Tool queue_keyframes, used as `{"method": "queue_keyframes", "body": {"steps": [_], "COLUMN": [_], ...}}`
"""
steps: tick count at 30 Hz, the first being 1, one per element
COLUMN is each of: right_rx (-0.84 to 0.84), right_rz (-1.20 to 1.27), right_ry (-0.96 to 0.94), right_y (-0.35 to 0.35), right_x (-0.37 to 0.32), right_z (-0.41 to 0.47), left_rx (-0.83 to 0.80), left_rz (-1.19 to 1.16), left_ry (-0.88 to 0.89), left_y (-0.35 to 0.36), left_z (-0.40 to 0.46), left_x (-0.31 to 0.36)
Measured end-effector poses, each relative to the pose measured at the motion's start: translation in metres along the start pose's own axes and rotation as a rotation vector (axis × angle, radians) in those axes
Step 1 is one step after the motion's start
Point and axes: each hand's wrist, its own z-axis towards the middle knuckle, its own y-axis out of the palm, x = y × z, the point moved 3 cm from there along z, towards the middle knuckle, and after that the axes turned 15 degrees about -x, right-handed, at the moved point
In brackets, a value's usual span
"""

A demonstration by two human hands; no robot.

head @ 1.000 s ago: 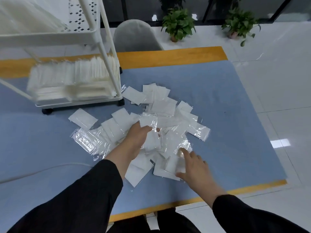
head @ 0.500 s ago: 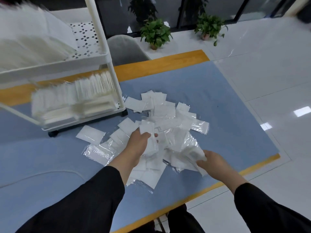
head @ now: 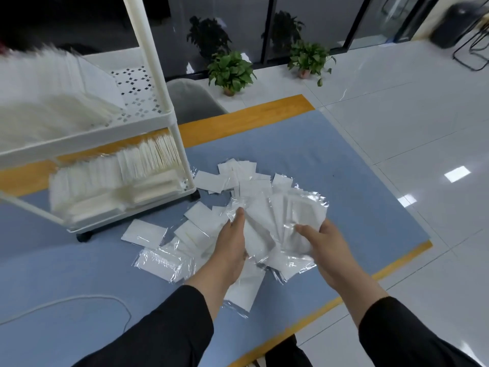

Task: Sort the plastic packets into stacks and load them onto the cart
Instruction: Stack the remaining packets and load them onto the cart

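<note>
A fanned bunch of clear plastic packets with white inserts (head: 277,221) is lifted above the blue table mat (head: 344,165). My left hand (head: 231,242) grips its left side, thumb on top. My right hand (head: 321,242) holds its right side, thumb pressed on the packets. More loose packets (head: 209,181) lie scattered on the mat beneath and to the left. The white cart (head: 148,128) stands at the left, its lower shelf and upper shelf filled with rows of stacked packets (head: 111,170).
A white cable (head: 79,300) curves over the mat near my left sleeve. A grey chair (head: 193,99) and two potted plants (head: 230,72) stand beyond the table. The table's wooden edge (head: 370,276) runs close on the right, with white tiled floor past it.
Both hands gathered packets from the pile and raised them together as one fanned bunch. The camera view tilted up and toward the cart.
</note>
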Motion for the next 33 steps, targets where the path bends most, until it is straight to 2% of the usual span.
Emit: {"method": "queue_keyframes", "body": {"steps": [4, 9, 13, 16, 18, 19, 22, 24, 30, 33], "right_rx": [-0.089, -0.043, -0.026, -0.152, -0.261, -0.264, -0.060, 0.085, 0.065, 0.157], "right_rz": [-0.083, -0.164, -0.347, -0.477, -0.389, -0.328, -0.204, -0.365, -0.656, -0.809], "right_ry": [0.022, -0.001, -0.033, 0.039, 0.040, 0.035, 0.083, 0.139, 0.265, 0.313], "right_y": [0.029, 0.033, 0.050, 0.077, 0.091, 0.091, 0.071, 0.048, 0.036, 0.046], "right_x": [0.003, 0.003, -0.005, 0.001, 0.006, 0.010, 0.022, 0.033, 0.043, 0.048], "right_z": [0.002, 0.004, 0.009, 0.015, 0.020, 0.024, 0.042, 0.057, 0.100, 0.115], "left_rx": [-0.031, 0.064, -0.040, -0.103, -0.132, -0.112, -0.013, -0.001, -0.008, -0.004], "left_rz": [-0.110, 0.024, 0.025, 0.129, 0.090, 0.048, -0.073, -0.100, -0.035, 0.044], "left_ry": [0.015, 0.035, -0.034, -0.052, 0.000, 0.018, 0.001, -0.015, -0.004, 0.026], "left_y": [0.007, -0.009, -0.021, -0.023, -0.030, -0.036, -0.057, -0.069, -0.091, -0.096], "left_z": [0.000, 0.005, 0.005, 0.003, 0.007, 0.008, 0.010, 0.012, 0.020, 0.021], "left_x": [0.004, 0.011, 0.007, -0.001, -0.006, -0.007, -0.003, 0.001, 0.017, 0.024]}}
